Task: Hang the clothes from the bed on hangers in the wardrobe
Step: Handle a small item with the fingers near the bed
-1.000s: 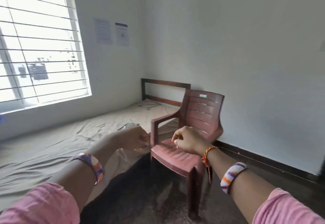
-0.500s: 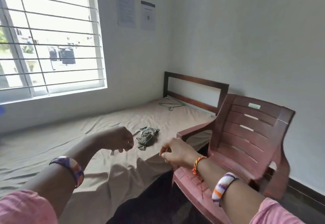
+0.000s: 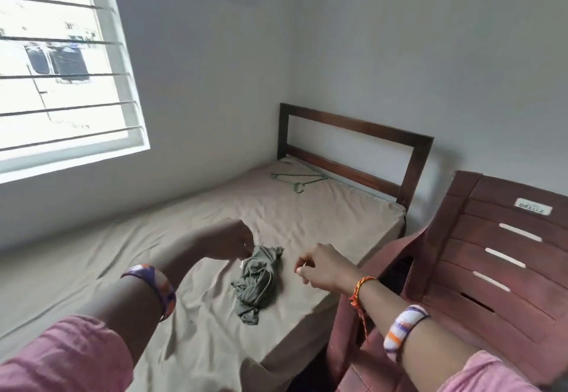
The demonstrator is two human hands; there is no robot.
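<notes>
**Crumpled garment waits on the bed between two reaching hands**

While most of the view is taken up by the bed (image 3: 307, 216) under its tan sheet, the task's things are found on top of it. A red plastic chair (image 3: 479, 262) is set against the bed's right side, and a barred window (image 3: 61, 62) is seen on the left wall. No wardrobe is shown.

A small olive garment (image 3: 258, 281) is bunched in a heap on the sheet near the bed's right edge. It is judged soft, light and limp: it should sag and unfold once lifted, so it is best taken at a hem or the shoulders with both hands and shaken out. A thin green hanger (image 3: 296, 180) lies flat near the headboard, well apart from the garment; it looks stiff and light, easily lifted by its hook.

The left hand (image 3: 229, 242) is held at the garment's upper end with fingers curled; whether cloth is pinched cannot be told. The right hand (image 3: 322, 265) is loosely clenched just beside the garment, with nothing held.
</notes>
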